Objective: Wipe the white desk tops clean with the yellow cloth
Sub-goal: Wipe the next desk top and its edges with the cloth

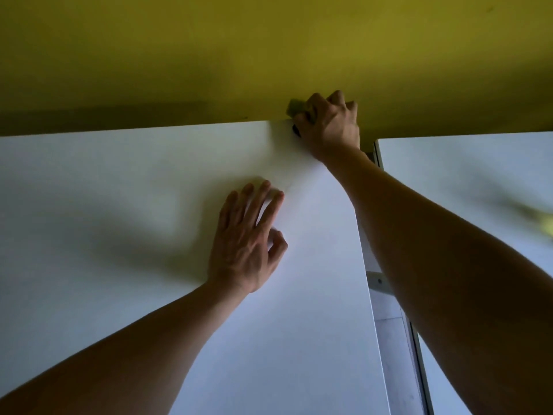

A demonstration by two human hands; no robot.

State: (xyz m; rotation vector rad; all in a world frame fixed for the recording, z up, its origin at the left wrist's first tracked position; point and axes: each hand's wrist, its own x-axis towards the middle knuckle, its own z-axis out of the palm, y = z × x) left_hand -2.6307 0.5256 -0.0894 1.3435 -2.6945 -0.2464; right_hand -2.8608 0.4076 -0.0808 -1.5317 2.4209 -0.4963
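Right hand (329, 127) around one yellow cloth (294, 108)

The near surface (119, 235) serves as the landmark. A wall (209, 55) stands behind its far edge. A second surface (478, 163) lies to its right, apart from it, with a gap (389, 339) between. The left hand (245, 244) rests on the near surface, right of its middle. The right hand (329, 127) is at its far right corner, against the wall, gripping a cloth (294, 107).
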